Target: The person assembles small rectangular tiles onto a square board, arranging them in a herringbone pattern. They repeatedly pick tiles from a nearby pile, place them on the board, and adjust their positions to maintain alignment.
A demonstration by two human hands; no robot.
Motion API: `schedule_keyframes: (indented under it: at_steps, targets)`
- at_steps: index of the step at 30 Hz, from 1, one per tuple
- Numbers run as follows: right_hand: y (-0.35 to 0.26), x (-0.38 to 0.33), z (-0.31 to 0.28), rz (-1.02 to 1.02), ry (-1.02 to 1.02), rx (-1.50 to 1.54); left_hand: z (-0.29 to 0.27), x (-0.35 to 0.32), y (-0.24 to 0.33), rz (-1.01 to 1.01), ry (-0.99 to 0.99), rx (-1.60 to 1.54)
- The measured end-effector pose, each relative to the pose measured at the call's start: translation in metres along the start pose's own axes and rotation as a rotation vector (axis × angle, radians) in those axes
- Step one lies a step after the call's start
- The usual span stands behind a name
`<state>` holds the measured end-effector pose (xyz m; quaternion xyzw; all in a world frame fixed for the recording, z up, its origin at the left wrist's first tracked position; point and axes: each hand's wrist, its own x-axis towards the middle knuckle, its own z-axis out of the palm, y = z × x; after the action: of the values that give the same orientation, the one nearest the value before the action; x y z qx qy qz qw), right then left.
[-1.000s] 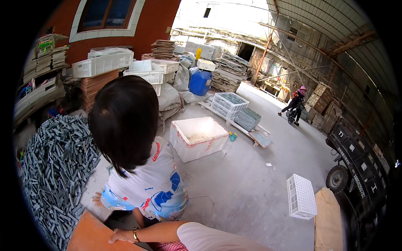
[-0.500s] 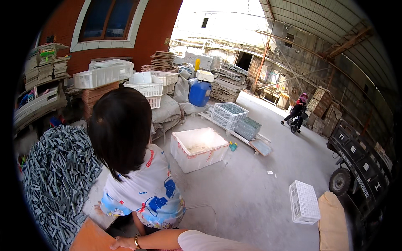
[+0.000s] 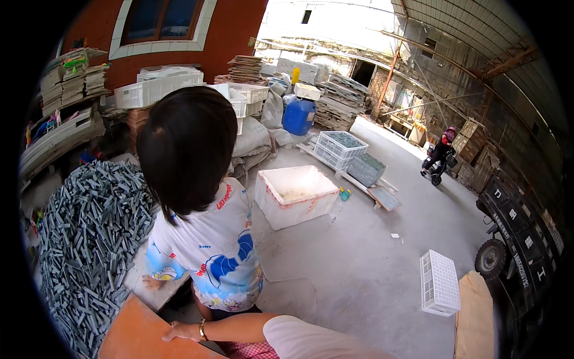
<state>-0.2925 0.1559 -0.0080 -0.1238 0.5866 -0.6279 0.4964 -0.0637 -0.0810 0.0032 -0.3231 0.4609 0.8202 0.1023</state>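
Observation:
My right hand (image 3: 177, 331) lies on the edge of an orange board (image 3: 134, 335) at the bottom left; it wears a gold bracelet, and a white sleeve covers the upper arm. It holds nothing that I can see. Just behind it stands a small child (image 3: 203, 239) with dark hair and a white printed shirt, back turned to me. The child's hand rests on a grey slab (image 3: 149, 287). My left hand is out of the picture.
A big heap of grey strips (image 3: 89, 239) fills the left. On the concrete floor are a white foam box (image 3: 296, 194), a white crate (image 3: 439, 282), a cardboard sheet (image 3: 475, 317), stacked crates (image 3: 341, 146) and a blue barrel (image 3: 299, 115). A person on a scooter (image 3: 439, 155) and a dark vehicle (image 3: 520, 239) are at right.
My view has swung slightly left and the child has shifted a little to the right of the heap. My right hand stays on the board's edge.

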Motion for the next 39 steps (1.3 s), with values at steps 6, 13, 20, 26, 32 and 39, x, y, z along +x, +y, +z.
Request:
schedule_keyframes:
  at_steps: [6, 13, 20, 26, 32, 39]
  targets:
    - [-0.008, -0.023, -0.023, -0.003, -0.149, 0.075, 0.045, -0.020, 0.042, 0.131, 0.288, -0.270]
    - [-0.004, -0.022, -0.014, -0.015, -0.095, 0.100, 0.020, -0.014, 0.002, 0.124, 0.172, -0.050]
    - [-0.016, -0.019, -0.014, 0.157, -0.132, 0.200, 0.028, -0.007, 0.018, -0.029, 0.195, -0.127]
    - [-0.004, -0.002, -0.009, 0.208, -0.110, 0.284, -0.031, 0.004, -0.002, 0.102, 0.146, -0.229]
    - [-0.007, -0.009, -0.007, 0.252, -0.098, 0.275, -0.007, -0.009, 0.008, 0.004, 0.209, -0.299]
    - [-0.052, -0.018, -0.008, 0.176, -0.137, 0.269, 0.035, -0.038, 0.055, 0.123, 0.187, -0.264]
